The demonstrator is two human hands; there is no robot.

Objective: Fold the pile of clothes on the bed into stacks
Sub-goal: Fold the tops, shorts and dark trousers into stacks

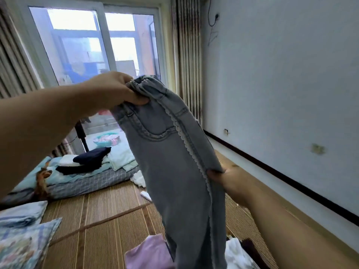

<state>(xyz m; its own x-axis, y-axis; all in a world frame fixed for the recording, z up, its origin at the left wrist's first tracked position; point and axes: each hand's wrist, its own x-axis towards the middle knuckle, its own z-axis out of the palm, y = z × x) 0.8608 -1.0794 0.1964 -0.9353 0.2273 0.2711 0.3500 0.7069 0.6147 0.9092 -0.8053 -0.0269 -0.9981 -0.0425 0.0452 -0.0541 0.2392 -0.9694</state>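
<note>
A pair of light grey-blue jeans (174, 162) hangs in the air in front of me, waistband up, legs trailing down past the bottom edge. My left hand (116, 90) grips the gathered waistband at the top. My right hand (229, 181) pinches the side seam with its lace trim, lower on the right. Under the jeans on the bamboo mat (101, 220) lie a pink garment (149, 253) and a white garment (239, 253). Folded dark navy and pale clothes (87, 160) sit stacked at the far end of the bed.
Pillows with blue floral covers (21, 235) lie at the left. A grey checked mattress pad (87, 183) crosses the far end. Small white cloth pieces (138, 179) lie on the mat. A white wall (281, 84) runs along the right; window and curtains stand behind.
</note>
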